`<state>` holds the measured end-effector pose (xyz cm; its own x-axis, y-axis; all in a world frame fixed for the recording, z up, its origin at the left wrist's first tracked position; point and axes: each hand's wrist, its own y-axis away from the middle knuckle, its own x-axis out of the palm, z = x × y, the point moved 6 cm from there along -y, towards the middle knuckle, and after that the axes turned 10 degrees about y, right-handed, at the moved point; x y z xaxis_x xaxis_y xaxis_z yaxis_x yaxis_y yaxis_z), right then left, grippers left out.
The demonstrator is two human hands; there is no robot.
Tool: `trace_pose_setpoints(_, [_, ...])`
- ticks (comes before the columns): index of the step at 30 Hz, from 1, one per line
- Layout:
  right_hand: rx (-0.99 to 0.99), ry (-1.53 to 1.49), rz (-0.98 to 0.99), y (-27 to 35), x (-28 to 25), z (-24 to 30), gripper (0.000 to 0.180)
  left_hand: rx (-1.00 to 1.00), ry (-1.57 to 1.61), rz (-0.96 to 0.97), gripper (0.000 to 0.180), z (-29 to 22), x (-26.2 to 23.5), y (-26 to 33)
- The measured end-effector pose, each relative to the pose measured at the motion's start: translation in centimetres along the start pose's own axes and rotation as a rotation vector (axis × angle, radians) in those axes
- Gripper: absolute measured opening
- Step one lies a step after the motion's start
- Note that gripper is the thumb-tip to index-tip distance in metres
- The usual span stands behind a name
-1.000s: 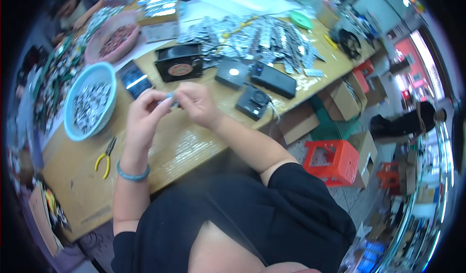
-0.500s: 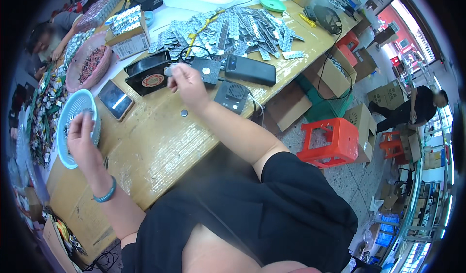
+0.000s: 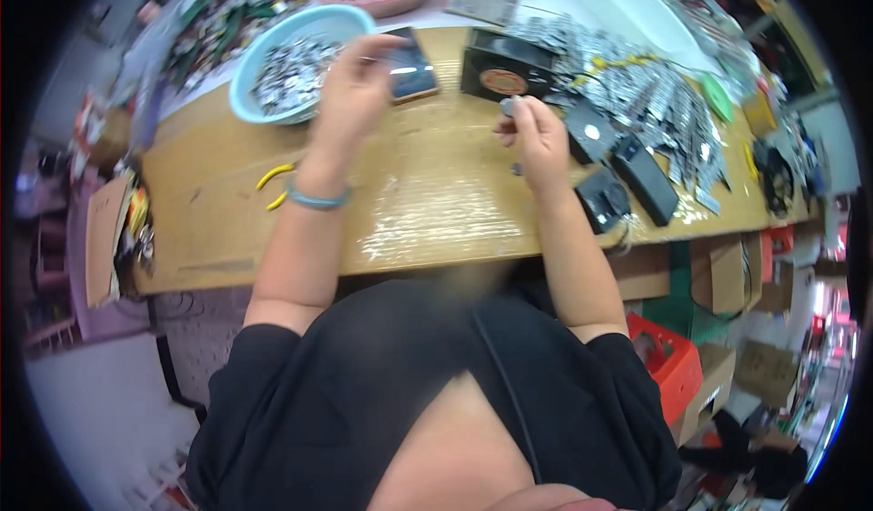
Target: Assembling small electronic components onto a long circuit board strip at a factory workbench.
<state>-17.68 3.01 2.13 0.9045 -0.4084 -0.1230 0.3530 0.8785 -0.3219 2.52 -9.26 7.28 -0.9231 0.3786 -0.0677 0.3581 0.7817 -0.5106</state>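
Note:
My right hand point(image 3: 538, 143) is closed in a pinch on a small grey metal piece point(image 3: 509, 106), just in front of a black box with a round red label point(image 3: 505, 81). On the table below those fingers lies a small dark disc point(image 3: 516, 169). My left hand point(image 3: 353, 93) is raised between a light blue basket point(image 3: 238, 93) and a dark-screened phone point(image 3: 414, 73). Motion smears its fingers, so whether they hold anything cannot be made out. Many small silvery pieces point(image 3: 293, 73) fill the basket.
Yellow-handled pliers point(image 3: 275, 184) lie beside my left forearm. Right of my right hand sit a grey box point(image 3: 589, 132), a black power bank point(image 3: 644, 179) and a small dark device point(image 3: 602, 199). Silvery strips point(image 3: 668, 102) are heaped behind them. A red stool point(image 3: 668, 365) stands below the table's right side.
The view has swung, so the table now runs straight across and pliers show at left. My left hand has moved from the basket's near side toward the phone. The right hand keeps its pinch.

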Motion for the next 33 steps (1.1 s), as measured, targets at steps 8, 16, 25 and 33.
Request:
trace_pose_setpoints(8, [-0.076,0.073,0.122,0.1,1.6,1.0,0.024,-0.49,0.578,0.353,0.024,0.8,7.0,4.2])
trace_pose_setpoints(16, [-0.082,0.127,0.103,0.3,1.7,0.7,0.024,-0.489,0.619,0.334,0.025,0.9,7.2,4.2])
trace_pose_setpoints(25, [-0.134,0.3,0.171,0.0,1.9,0.3,0.025,-0.438,0.555,0.325,0.025,1.7,7.9,4.5])
trace_pose_setpoints(33, [0.163,-0.154,0.176,0.1,2.2,-1.2,0.026,-0.521,0.71,0.324,0.027,2.3,8.4,4.5])
